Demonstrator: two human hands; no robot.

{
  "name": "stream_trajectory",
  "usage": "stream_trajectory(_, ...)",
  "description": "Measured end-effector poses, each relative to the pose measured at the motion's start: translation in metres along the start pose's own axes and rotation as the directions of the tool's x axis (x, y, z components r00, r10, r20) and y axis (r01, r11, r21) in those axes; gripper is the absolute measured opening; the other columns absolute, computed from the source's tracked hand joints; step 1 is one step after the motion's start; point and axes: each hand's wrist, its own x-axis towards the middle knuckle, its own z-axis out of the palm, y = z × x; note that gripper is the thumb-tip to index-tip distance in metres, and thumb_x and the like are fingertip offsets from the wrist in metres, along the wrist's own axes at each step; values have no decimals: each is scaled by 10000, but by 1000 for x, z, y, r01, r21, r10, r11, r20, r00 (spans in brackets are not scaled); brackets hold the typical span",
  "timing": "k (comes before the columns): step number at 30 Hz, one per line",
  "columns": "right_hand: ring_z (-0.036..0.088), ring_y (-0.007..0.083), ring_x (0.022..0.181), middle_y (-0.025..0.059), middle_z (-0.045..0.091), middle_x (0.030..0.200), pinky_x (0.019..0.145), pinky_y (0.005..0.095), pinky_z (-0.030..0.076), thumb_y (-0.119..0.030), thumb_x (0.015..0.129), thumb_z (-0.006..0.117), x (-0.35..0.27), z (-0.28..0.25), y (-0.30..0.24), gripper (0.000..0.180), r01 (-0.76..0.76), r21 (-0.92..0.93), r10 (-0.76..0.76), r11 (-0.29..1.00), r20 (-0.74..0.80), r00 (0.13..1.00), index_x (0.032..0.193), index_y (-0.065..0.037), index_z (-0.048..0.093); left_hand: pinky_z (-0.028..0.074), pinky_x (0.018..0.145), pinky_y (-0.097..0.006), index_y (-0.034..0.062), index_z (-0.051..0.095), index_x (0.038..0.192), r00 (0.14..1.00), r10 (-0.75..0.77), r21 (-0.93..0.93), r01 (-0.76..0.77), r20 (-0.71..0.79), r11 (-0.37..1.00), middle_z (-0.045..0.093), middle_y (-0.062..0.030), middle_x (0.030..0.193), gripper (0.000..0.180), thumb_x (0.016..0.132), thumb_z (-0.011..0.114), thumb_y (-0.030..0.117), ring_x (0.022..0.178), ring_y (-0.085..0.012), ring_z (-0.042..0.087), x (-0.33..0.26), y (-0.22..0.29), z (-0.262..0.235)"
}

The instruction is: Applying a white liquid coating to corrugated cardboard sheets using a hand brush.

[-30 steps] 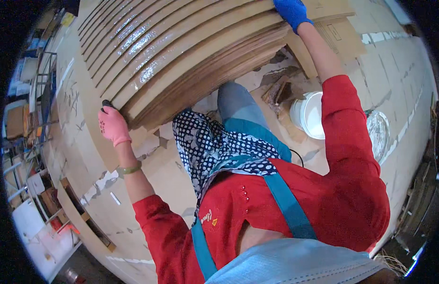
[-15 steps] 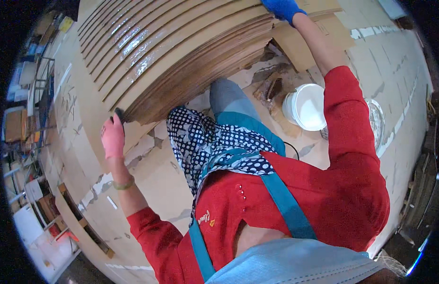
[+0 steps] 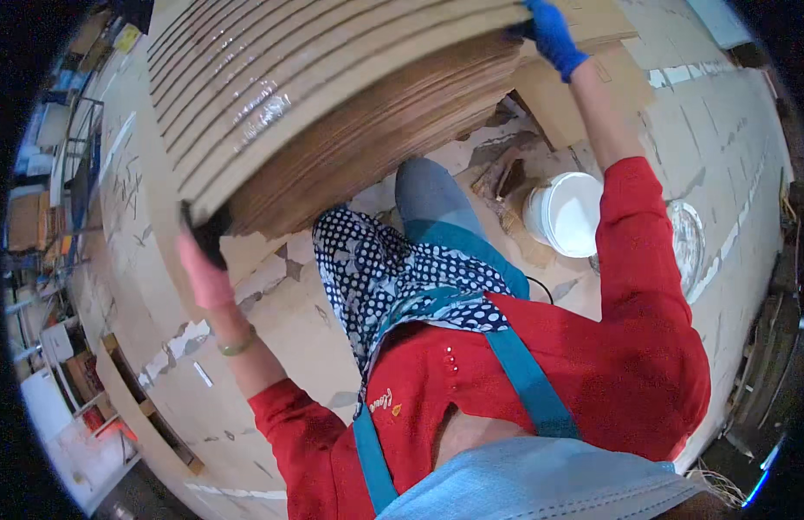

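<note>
A tall stack of brown cardboard sheets (image 3: 402,130) lies in front of my knees, its upper sheets fanned in overlapping strips with shiny streaks of wet-looking film. My left hand (image 3: 207,251), in a pink glove with a black palm, is at the stack's near left corner. Its fingers and thumb seem to close round the corner, though motion blurs them. In a blue glove with dark fingertips, my right hand (image 3: 554,39) grips the right end of the upper sheets. Its fingertips are partly hidden at the edge.
A white bucket (image 3: 565,215) stands right of my knee, with a plastic-wrapped round container (image 3: 686,247) beyond it. Flat cardboard (image 3: 584,95) lies right of the stack. Shelving with assorted goods (image 3: 55,217) lines the left, near a wooden pallet (image 3: 146,403).
The upper sheets have shifted toward me and to the right. My right hand has moved right and nearer, now round the end; the left has turned, showing its black palm at the corner.
</note>
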Motion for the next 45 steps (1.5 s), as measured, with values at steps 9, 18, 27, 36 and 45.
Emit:
stream_trajectory(9, 619, 312, 776, 136, 643, 926, 687, 441, 501, -180, 918, 417, -6, 3, -60, 286, 8, -109, -21, 994, -122, 992, 1167, -136, 549, 450, 755, -402, -62, 603, 988, 943, 274, 906, 58, -187, 419, 626, -207, 852, 429, 923, 427, 325, 828, -319, 602, 26, -27, 21)
stream_trajectory(18, 616, 361, 734, 167, 643, 944, 661, 448, 508, -269, 938, 401, 11, 16, 8, 318, 216, -250, -235, 944, -48, 971, 1182, -113, 531, 458, 698, -407, -48, 614, 1022, 999, 28, 919, -42, 34, 391, 638, -192, 808, 491, 920, 426, 394, 730, -324, 597, 66, -24, -20)
stream_trajectory(27, 626, 387, 755, 265, 627, 882, 685, 459, 515, -302, 963, 303, 37, -4, 1, 391, 33, 446, -87, 895, 103, 991, 1251, -119, 494, 431, 567, -312, -1, 643, 972, 973, 67, 636, -195, 221, 746, 637, -76, 773, 478, 899, 500, 450, 610, -146, 546, 79, -24, 12)
stream_trajectory(36, 630, 398, 788, 266, 633, 863, 717, 473, 502, -433, 969, 233, 45, 16, -46, 498, -270, -100, 283, 958, 162, 945, 1258, -110, 479, 457, 746, -334, -52, 537, 1060, 986, 154, 996, -76, 67, 50, 603, -221, 904, 425, 903, 515, 342, 893, -309, 586, 75, -60, 24)
stream_trajectory(45, 621, 378, 781, 236, 636, 818, 725, 472, 489, -466, 963, 258, 42, -13, 57, 474, -590, 344, 407, 730, 475, 780, 1170, -143, 538, 432, 909, -337, -38, 462, 1240, 816, 186, 640, -552, 548, 535, 544, -240, 1191, 340, 954, 380, 126, 1074, -283, 547, 53, -39, -12)
